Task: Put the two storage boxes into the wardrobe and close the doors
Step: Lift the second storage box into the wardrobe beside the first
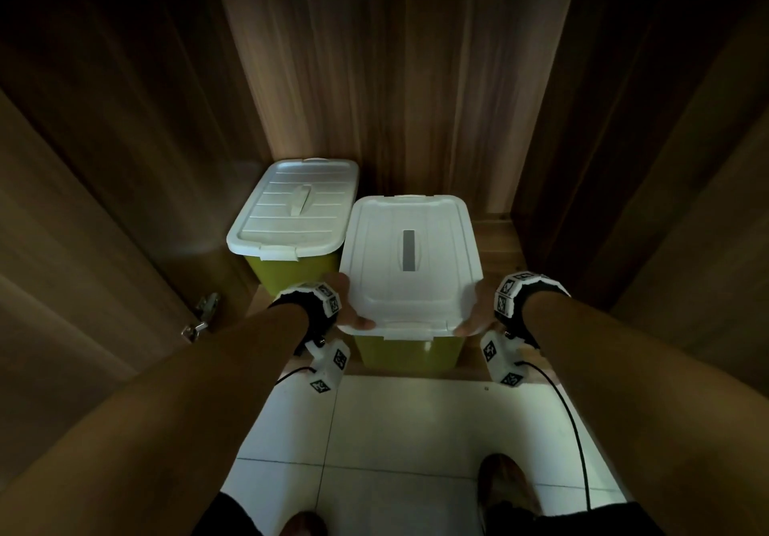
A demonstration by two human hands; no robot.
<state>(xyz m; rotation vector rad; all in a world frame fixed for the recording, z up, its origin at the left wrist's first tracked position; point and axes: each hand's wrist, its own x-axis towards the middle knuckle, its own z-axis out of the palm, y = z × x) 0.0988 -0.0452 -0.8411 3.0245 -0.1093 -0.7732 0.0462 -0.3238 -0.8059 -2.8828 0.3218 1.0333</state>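
The near box point(410, 269) is at the front edge of the wardrobe point(374, 78). The left hand point(347, 306) grips its left lid rim and the right hand point(478, 313) grips its right. The second box point(291, 211) stands just behind it, to the left.

No legible text, labels or numbers.
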